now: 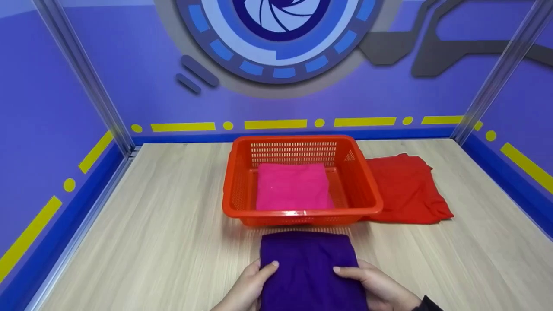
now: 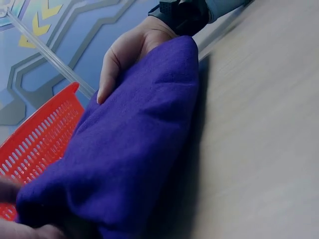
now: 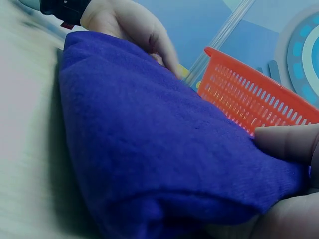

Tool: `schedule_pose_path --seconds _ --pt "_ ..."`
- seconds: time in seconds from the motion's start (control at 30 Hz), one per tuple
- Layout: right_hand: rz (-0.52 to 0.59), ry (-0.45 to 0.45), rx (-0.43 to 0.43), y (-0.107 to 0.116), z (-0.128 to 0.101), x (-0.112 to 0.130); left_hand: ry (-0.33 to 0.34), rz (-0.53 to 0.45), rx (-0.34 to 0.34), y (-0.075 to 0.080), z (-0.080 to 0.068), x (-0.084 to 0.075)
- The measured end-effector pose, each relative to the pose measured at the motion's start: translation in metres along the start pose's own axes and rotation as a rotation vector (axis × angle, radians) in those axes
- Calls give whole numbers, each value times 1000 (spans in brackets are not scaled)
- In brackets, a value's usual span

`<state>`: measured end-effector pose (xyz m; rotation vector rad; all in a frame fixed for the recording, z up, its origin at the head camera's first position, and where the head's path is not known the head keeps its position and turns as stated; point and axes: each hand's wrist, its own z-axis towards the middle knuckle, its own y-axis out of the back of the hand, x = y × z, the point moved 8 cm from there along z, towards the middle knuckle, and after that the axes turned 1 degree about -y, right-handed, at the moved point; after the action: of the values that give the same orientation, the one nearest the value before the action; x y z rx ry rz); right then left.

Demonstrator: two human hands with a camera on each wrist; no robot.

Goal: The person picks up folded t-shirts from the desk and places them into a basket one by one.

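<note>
1. One folded purple cloth (image 1: 309, 270) lies on the wooden table (image 1: 151, 242), just before the orange basket (image 1: 365, 183).
2. My left hand (image 1: 248, 285) and right hand (image 1: 376, 285) pinch its side edges, thumbs on top.
3. Judged soft, light and floppy; best gripped at both sides.
4. A pink cloth (image 1: 291, 185) lies inside the basket.

A basket (image 1: 302, 147) sits at the frame's centre with a folded cloth (image 1: 292, 186) inside it. A loose cloth (image 1: 406, 190) lies just right of it. Below the basket, at the bottom centre, a folded towel (image 1: 309, 268) lies between the left hand (image 1: 246, 289) and right hand (image 1: 380, 287).
</note>
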<state>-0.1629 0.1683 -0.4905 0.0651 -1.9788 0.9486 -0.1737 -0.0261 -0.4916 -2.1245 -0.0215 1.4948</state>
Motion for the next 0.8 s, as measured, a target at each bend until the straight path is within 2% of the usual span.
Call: schedule_pose_path --seconds 0.07,0.3,0.43,0.63,0.7,0.8 --pt "17 -5 22 -3 -1 1 -29 -17 34 -3 0 -3" --pt "59 -18 74 -16 -11 10 -35 -117 171 -15 -7 -16" --pt "87 -1 143 -27 -19 18 -26 -144 198 -24 -15 -33" --pt "112 80 343 -47 -31 40 -20 -136 209 -39 -27 -64" --pt "89 105 380 -50 -35 49 -27 -148 240 -47 -30 -74" --pt "50 138 391 -52 -37 63 -48 -158 271 -56 -34 -90"
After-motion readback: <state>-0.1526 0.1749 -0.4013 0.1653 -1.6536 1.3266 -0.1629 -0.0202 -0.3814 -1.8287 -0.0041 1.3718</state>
